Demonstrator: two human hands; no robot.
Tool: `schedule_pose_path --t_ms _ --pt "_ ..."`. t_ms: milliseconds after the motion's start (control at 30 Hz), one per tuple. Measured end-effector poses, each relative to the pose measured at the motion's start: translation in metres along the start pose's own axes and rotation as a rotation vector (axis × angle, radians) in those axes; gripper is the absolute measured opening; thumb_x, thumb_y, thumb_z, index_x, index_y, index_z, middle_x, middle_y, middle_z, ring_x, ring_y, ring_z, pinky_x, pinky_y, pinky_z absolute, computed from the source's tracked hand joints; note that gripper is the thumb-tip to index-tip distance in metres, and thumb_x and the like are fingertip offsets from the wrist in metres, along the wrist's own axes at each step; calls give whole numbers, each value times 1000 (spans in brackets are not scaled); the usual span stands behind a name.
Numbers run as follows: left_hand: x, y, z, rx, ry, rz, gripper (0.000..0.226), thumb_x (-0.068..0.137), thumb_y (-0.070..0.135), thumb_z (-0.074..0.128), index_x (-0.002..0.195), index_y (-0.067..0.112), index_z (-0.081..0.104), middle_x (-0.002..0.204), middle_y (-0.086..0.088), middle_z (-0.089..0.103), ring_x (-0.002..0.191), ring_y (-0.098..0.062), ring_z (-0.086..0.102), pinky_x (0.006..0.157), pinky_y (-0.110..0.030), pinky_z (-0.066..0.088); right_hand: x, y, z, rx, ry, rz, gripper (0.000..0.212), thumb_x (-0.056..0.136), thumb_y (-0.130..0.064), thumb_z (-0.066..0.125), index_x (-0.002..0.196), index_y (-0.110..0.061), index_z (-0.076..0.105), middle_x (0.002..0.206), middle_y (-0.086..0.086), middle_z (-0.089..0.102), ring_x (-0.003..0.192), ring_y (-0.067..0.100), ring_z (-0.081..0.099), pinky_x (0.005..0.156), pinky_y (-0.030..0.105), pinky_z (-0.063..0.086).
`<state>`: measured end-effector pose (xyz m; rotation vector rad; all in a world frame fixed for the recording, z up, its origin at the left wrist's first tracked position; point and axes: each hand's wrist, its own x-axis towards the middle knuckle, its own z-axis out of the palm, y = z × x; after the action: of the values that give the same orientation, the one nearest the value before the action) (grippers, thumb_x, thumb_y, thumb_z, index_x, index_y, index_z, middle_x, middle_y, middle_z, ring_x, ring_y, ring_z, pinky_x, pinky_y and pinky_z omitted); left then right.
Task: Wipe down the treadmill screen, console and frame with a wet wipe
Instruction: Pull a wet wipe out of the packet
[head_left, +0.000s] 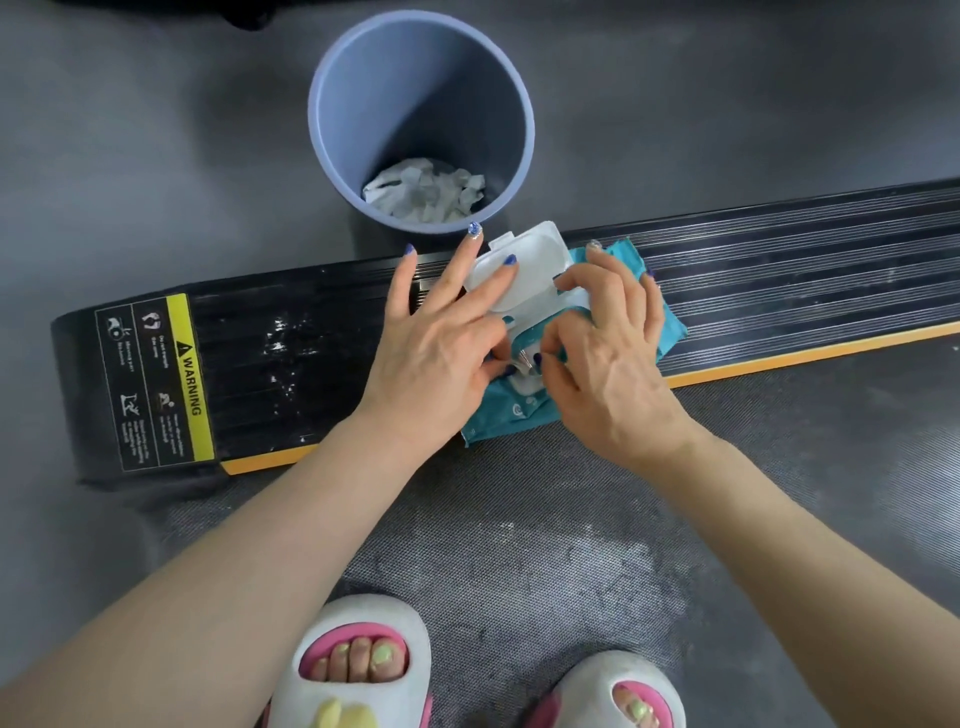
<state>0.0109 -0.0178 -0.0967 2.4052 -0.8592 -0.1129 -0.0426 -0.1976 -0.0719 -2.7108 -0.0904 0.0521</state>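
A teal wet wipe pack (511, 410) lies on the treadmill's black side rail (779, 280), its white flip lid (535, 249) standing open. My left hand (441, 343) rests straight fingers on the open lid and holds it back. My right hand (608, 353) curls over the pack's opening, thumb and forefinger pinching a bit of wipe (522, 358) at the slot. Most of the pack's top is hidden under both hands.
A blue-grey bin (322, 130) with several crumpled used wipes (423, 192) stands on the floor just beyond the rail. A yellow warning label (184, 379) marks the rail's end. The treadmill belt (519, 545) lies under my two slippered feet (353, 665).
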Motion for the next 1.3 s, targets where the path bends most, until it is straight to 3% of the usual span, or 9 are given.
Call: schedule_pose_path --t_ms 100,267,467,633,767,933,1000,1133,1300 --pt "1 2 2 -36 -9 -8 16 79 21 80 72 16 66 149 0 54 150 -30 28 118 -62 8 -5 7 -5 14 6 32 11 89 -15 53 82 -9 59 131 17 49 143 37 26 114 68 10" --pt "0 7 3 -91 -37 -55 21 76 22 84 73 16 64 150 -2 51 152 -28 24 119 -62 6 0 17 -9 -183 -28 -21 8 85 -18 66 84 -10 66 126 17 52 142 34 24 113 71 8" --pt "0 10 4 -72 -39 -88 25 74 28 84 74 18 62 151 0 50 153 -26 21 120 -56 -1 11 18 -3 -255 -73 -72 34 90 -28 40 76 -7 62 119 14 53 135 32 35 115 67 10" --pt "2 15 8 18 -31 -146 28 73 34 84 74 21 59 150 2 52 154 -24 19 119 -59 -2 7 5 -5 -197 -8 -71 22 91 -18 46 75 -7 57 121 17 53 138 34 31 115 68 14" --pt "0 16 11 14 -30 -156 26 74 32 84 76 21 60 152 2 50 154 -24 18 119 -62 0 0 3 -10 -96 -10 -20 23 91 -21 45 76 -10 58 123 15 50 141 32 25 114 68 12" --pt "1 18 11 -30 -16 -150 28 74 33 83 75 19 58 153 -3 48 154 -25 18 120 -61 2 4 21 -20 -235 -49 -60 9 81 -15 73 85 -10 66 118 16 53 136 33 29 112 72 11" --pt "1 18 11 -34 -16 -149 30 72 34 84 75 19 58 152 -2 49 154 -25 19 120 -61 2 8 23 -19 -243 -50 -98 4 84 -13 69 80 -11 68 113 15 56 131 30 34 113 70 11" --pt "2 20 11 -37 -19 -172 33 68 36 87 75 19 60 152 -2 49 154 -25 18 120 -59 -2 18 23 -15 -271 -79 -142 28 90 -22 44 80 -7 66 106 13 55 116 32 45 113 65 13" --pt "2 23 14 33 -1 -201 32 70 39 85 76 17 63 149 0 52 153 -24 21 119 -61 1 11 9 -18 -123 -46 -113 9 80 -9 60 72 -6 59 118 15 53 129 29 34 114 66 15"
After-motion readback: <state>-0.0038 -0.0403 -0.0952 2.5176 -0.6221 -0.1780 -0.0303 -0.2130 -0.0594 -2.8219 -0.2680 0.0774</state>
